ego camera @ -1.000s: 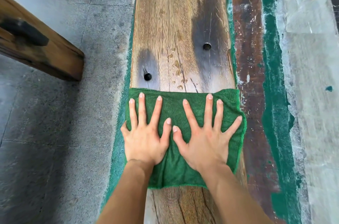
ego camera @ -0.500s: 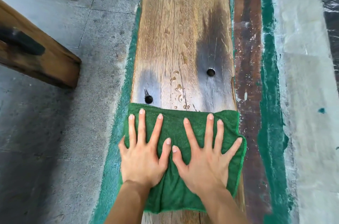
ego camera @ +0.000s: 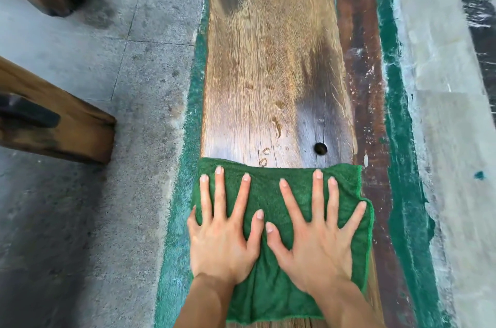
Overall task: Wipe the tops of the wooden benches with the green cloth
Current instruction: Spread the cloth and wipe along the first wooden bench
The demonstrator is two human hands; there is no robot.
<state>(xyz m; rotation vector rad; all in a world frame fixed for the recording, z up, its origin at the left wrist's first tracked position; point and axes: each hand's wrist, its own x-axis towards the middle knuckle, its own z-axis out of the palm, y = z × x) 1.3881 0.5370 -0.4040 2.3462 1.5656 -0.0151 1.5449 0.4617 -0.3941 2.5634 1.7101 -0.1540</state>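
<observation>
Pressing green cloth [ego camera: 265,190] flat on table [ego camera: 268,59] w/ my left hand [ego camera: 222,241] & right hand [ego camera: 314,244], fingers [ego camera: 318,193] straight, spread. Mid-wipe, I reckon; next: push fwd over wet marks [ego camera: 276,127].

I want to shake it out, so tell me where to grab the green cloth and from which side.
Pinch the green cloth at its far right corner, coming from the right. It lies flat on the bench under the left hand and right hand, leaving no fold to take, but that corner seems to stick just past the bench's edge, uncovered.
</observation>
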